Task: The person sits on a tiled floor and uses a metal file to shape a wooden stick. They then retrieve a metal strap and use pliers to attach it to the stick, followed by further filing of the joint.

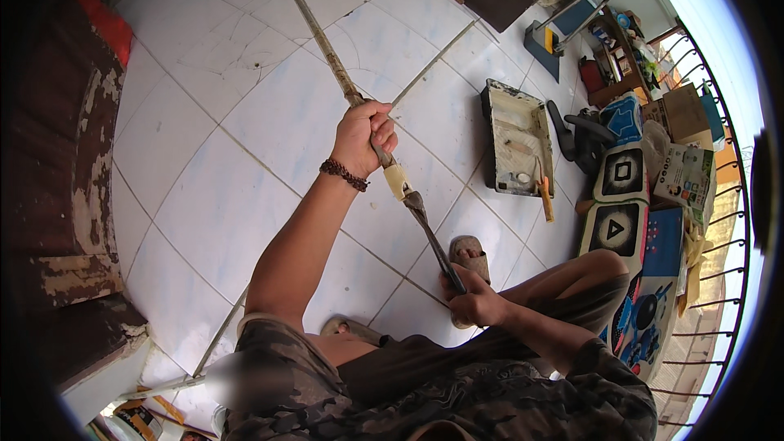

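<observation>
My left hand is closed round a long, thin, worn pole, which slants away to the far edge. Just below that fist, pale tape wraps the pole's near end. A dark, narrow metal tool meets the pole below the tape; its kind and whether it is fixed on are unclear. My right hand is closed on the dark lower end of this tool, close to my knee. A braided dark bracelet circles my left wrist.
A paint-stained tray with an orange-handled tool lies right on the tiled floor. Beyond stands a blue dustpan. Boxes line the railing at right. A peeling dark wooden piece stands left.
</observation>
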`<action>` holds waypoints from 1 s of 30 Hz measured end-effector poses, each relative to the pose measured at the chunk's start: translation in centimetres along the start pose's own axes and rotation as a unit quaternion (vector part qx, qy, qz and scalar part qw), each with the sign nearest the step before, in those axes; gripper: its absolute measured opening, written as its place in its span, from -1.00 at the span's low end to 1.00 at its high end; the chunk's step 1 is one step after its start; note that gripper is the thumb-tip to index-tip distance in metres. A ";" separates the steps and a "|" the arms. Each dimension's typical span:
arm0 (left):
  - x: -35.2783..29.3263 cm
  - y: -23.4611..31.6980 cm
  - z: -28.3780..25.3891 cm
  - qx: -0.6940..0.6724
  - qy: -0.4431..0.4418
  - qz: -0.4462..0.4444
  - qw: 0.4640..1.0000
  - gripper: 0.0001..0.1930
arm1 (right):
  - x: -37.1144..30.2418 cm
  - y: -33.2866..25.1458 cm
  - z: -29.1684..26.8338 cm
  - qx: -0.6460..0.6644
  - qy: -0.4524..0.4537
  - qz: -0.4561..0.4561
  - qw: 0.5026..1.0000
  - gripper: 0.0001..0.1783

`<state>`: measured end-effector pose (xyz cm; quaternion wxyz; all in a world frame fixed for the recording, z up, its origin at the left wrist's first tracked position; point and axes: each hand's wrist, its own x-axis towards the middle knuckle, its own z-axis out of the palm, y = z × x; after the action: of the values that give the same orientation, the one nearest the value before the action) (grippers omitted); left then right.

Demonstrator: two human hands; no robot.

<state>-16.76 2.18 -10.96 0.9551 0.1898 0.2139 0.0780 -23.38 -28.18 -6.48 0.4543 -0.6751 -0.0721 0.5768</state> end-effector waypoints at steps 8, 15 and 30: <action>0.5 0.1 0.3 0.039 0.047 -0.035 0.997 -0.53 | -0.3 -0.4 0.3 -0.449 0.258 -0.041 0.855 -0.47; 0.4 -0.2 0.3 0.000 0.002 -0.026 1.000 -0.56 | -0.4 1.2 0.8 -0.410 0.272 -0.069 0.868 -0.31; -0.5 -0.3 3.2 0.029 0.185 -0.026 0.982 -0.68 | -3.0 -0.3 0.1 -0.119 0.154 0.037 0.980 -0.44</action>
<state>-15.78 0.73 -8.22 0.8948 0.1941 0.3939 0.0810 -24.34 -29.79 -4.14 0.3543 -0.8072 -0.0443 0.4701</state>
